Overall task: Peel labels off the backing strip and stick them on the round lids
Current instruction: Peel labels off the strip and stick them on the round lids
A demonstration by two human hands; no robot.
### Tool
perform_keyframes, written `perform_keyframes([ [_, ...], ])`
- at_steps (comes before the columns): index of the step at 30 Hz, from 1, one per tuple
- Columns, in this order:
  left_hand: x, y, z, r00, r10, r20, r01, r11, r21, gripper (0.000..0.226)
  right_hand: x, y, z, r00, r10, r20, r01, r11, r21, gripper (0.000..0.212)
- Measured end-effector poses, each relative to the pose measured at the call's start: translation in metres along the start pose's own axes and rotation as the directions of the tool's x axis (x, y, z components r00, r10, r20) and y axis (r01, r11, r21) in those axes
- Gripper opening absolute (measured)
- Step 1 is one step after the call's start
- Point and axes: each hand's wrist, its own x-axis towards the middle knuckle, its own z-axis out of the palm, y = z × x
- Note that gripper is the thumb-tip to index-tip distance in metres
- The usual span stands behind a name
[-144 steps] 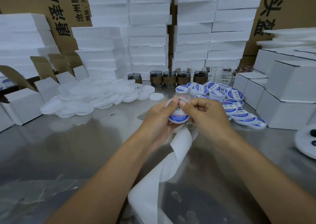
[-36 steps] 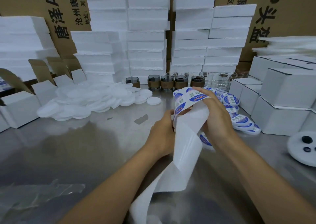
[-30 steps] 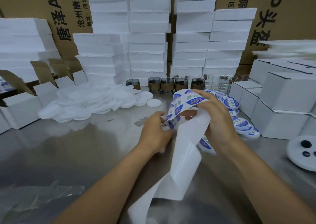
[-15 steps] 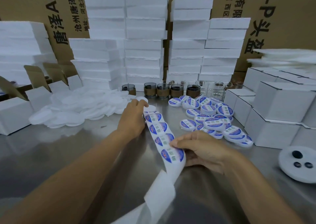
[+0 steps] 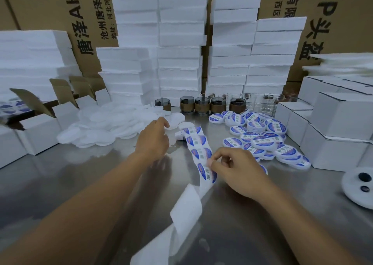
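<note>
Right hand [image 5: 238,171] pinches label [image 5: 207,174]; left hand [image 5: 153,141] beside plain lids [image 5: 113,127].

White backing strip [image 5: 185,210], blue-and-white labels [image 5: 197,140], plain white lids [image 5: 105,127], brown cartons [image 5: 40,8]

A packing workshop: printed cartons [image 5: 60,18] and stacked foam slabs [image 5: 179,42] behind a steel surface [image 5: 80,184] with small white boxes [image 5: 341,119].

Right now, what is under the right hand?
The backing strip, which the right hand pinches at the nearest label. A labelled lid peeks out past the wrist; the rest beneath is covered.
</note>
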Motion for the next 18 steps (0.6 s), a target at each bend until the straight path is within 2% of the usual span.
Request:
perform_keyframes([
  [6, 0.005, -0.039, -0.016, 0.985, -0.16, -0.06, 0.158, 0.987, -0.037, 0.027, 0.002, 0.002, 0.005, 0.992, -0.04, -0.124, 0.044, 0.999, 0.03, 0.02],
  [10, 0.01, -0.063, -0.02, 0.967, -0.232, -0.107, 0.228, 0.972, -0.053, 0.03, 0.0, 0.002, 0.003, 0.977, -0.103, -0.184, 0.08, 0.989, -0.126, 0.024],
  [13, 0.014, -0.071, -0.019, 0.965, -0.225, -0.132, 0.224, 0.974, -0.018, 0.033, 0.0, 0.001, 0.002, 0.976, -0.137, -0.167, 0.093, 0.964, -0.249, 0.021],
  [18, 0.025, -0.067, -0.008, 0.989, -0.108, -0.102, 0.121, 0.984, 0.133, 0.036, -0.001, 0.0, 0.003, 0.977, -0.166, -0.132, 0.116, 0.94, -0.322, 0.014],
])
